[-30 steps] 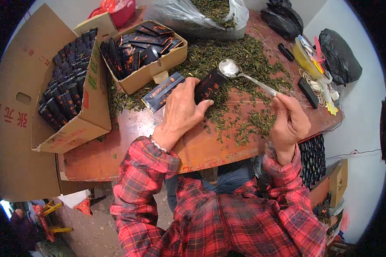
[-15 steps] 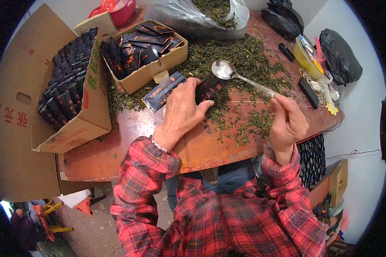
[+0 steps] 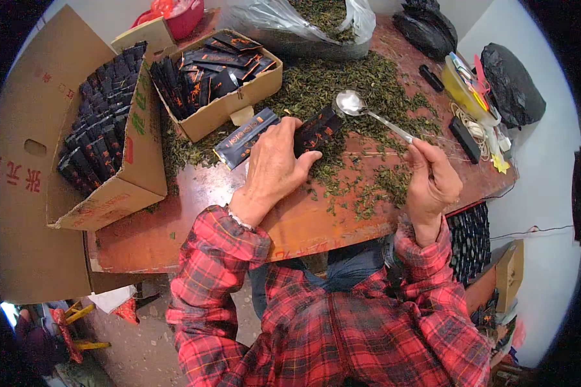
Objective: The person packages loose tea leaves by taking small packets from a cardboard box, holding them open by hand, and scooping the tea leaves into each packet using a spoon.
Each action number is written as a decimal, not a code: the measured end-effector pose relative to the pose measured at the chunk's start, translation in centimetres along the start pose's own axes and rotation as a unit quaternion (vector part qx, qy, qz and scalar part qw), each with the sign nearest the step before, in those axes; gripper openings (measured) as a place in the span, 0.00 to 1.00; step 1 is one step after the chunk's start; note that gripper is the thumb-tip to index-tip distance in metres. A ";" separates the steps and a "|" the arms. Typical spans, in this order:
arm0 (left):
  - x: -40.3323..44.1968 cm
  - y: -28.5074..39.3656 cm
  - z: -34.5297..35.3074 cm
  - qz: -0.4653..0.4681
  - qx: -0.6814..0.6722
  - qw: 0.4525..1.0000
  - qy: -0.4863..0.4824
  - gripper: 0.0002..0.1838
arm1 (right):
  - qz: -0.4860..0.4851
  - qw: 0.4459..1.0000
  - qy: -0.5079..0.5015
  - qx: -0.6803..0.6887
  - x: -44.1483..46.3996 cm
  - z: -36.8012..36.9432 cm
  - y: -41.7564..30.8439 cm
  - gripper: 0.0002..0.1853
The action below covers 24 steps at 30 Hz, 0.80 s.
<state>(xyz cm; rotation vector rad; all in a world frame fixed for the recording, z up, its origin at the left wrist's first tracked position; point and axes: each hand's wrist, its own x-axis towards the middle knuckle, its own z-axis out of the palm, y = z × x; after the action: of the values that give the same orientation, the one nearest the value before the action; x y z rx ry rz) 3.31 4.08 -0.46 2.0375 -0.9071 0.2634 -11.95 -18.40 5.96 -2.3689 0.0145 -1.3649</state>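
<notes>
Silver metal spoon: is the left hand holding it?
No, the right hand grips the silver metal spoon by its handle, while the left hand holds an orange-printed black packet.

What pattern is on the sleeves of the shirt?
Red and black plaid, on both sleeves; it shows best in the head view.

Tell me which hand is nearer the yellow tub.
Right. The right hand is in front and left of the yellow tub; the left hand is farther left, holding a black packet.
</notes>
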 end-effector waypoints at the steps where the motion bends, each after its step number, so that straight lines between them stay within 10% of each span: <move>1: 0.0 0.0 0.0 0.000 0.000 1.000 -0.001 0.32 | -0.001 1.000 -0.005 -0.010 -0.2 -0.2 0.1 0.10; 24: 0.2 0.4 -0.1 -0.035 -0.062 0.997 0.022 0.34 | 0.060 0.997 -0.030 0.032 -7.1 0.2 2.6 0.07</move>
<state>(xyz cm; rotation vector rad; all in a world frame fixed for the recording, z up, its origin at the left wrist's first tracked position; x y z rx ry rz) 3.19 3.89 -0.01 1.9373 -0.8045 0.2082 -14.99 -19.18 -0.95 -2.3155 0.0938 -1.2204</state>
